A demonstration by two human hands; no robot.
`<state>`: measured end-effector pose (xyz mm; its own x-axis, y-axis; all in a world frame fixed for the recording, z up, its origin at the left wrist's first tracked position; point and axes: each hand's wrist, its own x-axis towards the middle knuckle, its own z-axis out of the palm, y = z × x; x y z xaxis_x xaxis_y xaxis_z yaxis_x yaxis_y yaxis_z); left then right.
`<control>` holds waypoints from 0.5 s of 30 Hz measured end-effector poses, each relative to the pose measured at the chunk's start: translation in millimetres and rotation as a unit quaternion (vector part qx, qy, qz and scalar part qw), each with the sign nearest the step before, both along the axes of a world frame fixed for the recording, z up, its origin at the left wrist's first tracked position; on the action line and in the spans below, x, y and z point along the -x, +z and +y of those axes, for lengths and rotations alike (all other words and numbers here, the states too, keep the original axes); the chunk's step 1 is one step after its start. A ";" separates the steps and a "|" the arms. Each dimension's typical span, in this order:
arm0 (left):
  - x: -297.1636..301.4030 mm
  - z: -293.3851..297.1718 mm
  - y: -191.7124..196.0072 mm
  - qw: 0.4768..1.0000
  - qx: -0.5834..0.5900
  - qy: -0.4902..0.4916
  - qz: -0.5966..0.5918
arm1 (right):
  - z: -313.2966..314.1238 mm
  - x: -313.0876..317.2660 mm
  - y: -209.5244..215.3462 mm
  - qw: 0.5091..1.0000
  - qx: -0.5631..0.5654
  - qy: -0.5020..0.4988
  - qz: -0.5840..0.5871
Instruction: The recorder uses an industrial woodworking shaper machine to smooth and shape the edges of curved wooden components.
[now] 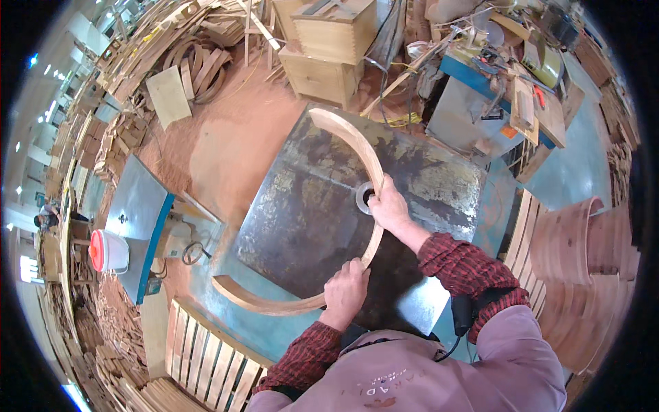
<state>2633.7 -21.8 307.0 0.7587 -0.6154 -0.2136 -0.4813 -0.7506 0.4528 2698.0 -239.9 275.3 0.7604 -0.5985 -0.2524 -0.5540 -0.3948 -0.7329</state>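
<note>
A curved wooden piece (362,145), pale and bent in a wide arc, is held over a dark metal machine table (295,206). My right hand (391,204) grips the arc near its middle, beside a round opening with a metal ring (364,195) in the tabletop. Lower down, my left hand (345,291) is wrapped round the same piece near the table's front edge. One end of the arc reaches toward the table's far corner; the other extends past the table's left edge. My fingers partly hide the wood and the opening.
A blue-edged machine table (141,220) with a white, red-lidded bucket (110,251) stands at left. Slatted wooden racks (206,350) lie at lower left. Wooden boxes (322,75) sit beyond the table. A cluttered bench (473,82) stands far right; curved panels (566,240) are stacked right.
</note>
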 end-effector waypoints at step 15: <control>-3.6 3.0 -14.4 0.999 0.016 0.001 -0.039 | -101.7 -202.6 -41.2 0.933 0.002 0.291 -0.212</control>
<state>2637.3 -18.8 292.6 0.7734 -0.6193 -0.1353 -0.5141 -0.7377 0.4376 2900.5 -341.6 234.1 0.9877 -0.0527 0.1475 0.0958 -0.5419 -0.8350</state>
